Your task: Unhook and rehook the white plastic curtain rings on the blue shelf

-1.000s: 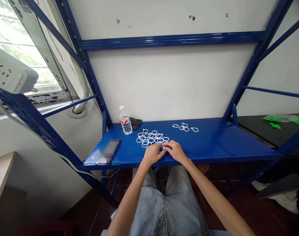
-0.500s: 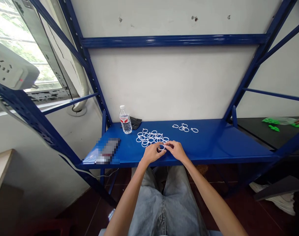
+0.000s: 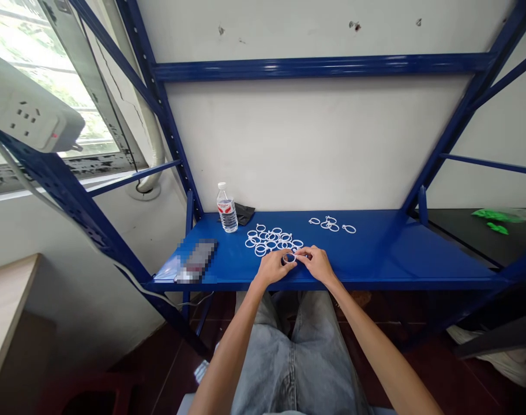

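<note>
Ring (image 3: 289, 259) now higher between your hands, left hand (image 3: 273, 267) pinching it; right hand (image 3: 317, 264) fingertips at rim, grip unclear. Light, stiff plastic: hold by rim. Loose rings (image 3: 271, 239) just ahead of hands.

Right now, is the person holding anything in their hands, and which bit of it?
Yes: a white plastic ring, held by its rim between the fingers of the left hand and the right hand.

The person is wearing pale, faded blue jeans (image 3: 271, 374), with the left hand (image 3: 274, 268), right hand (image 3: 317, 264) and 2 forearms (image 3: 228, 357) showing bare.
</note>
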`<state>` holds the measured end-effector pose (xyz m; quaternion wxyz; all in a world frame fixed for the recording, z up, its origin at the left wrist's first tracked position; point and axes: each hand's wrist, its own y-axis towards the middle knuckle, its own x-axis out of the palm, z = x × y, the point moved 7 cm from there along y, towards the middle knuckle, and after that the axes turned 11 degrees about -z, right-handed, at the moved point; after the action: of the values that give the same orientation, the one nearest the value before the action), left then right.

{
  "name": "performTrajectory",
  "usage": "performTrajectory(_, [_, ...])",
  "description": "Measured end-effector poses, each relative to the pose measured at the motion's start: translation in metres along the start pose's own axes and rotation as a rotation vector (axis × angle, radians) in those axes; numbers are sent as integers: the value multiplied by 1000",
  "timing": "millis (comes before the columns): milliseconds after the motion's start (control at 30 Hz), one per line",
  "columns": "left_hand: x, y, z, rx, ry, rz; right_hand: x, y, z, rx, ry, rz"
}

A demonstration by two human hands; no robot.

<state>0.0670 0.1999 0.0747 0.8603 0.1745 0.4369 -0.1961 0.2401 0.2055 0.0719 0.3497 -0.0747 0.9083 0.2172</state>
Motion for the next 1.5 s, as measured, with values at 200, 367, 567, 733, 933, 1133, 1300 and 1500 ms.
performTrajectory(200, [-3, -2, 1, -16, 1, 50, -3, 0, 0, -20, 55, 27])
performTrajectory(367, [-15, -6, -7, -164, 21, 248, -15, -4, 12, 66, 38, 181])
performTrajectory(567, [-12, -5, -8, -209, 93, 231, -17, 0, 27, 118, 55, 206])
performTrajectory(733, [-10, -4, -6, -183, 168, 210, -58, 23, 64, 208, -316, 250])
performTrajectory(933, [-10, -4, -6, -185, 199, 209, -112, 25, 137, 546, -587, 210])
performTrajectory(1133, [-8, -4, -5, -172, 224, 209, -109, 20, 136, 433, -561, 164])
performTrajectory(1300, [-8, -4, -4, -167, 228, 214, -111, 17, 119, 379, -482, 189])
performTrajectory(1500, [-8, -5, -1, -104, 168, 204, -55, 12, 39, -19, -341, 55])
